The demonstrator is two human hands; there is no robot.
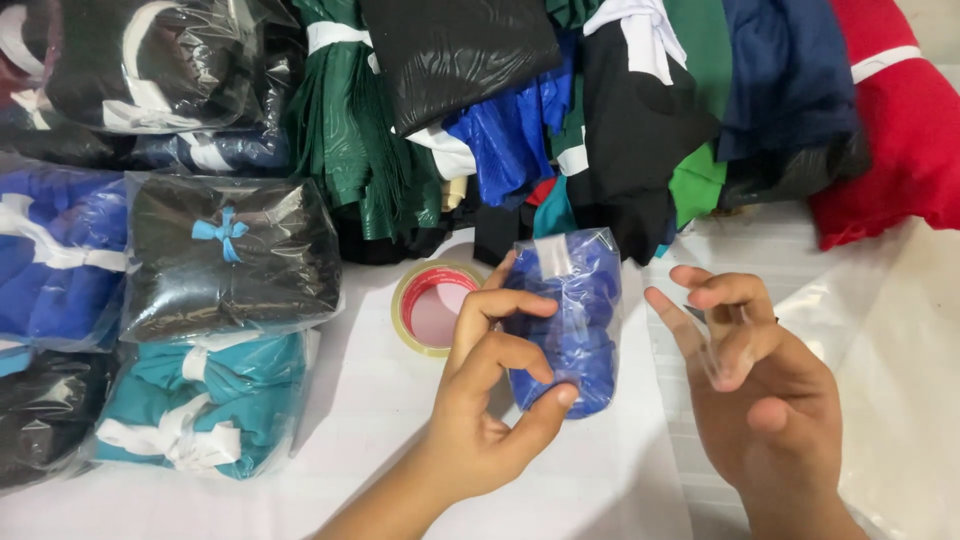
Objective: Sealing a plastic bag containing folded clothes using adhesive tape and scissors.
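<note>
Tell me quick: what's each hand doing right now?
Left hand: closed around a small clear bag of blue cloth, holding it up.
Right hand: open, fingers spread, holding nothing that can be made out, apart from the bag.

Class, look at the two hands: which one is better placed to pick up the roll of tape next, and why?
Probably the right hand: it is open and blurred, apparently empty. The left hand lies nearer the tape roll, but its fingers wrap the small blue bagged bundle.
</note>
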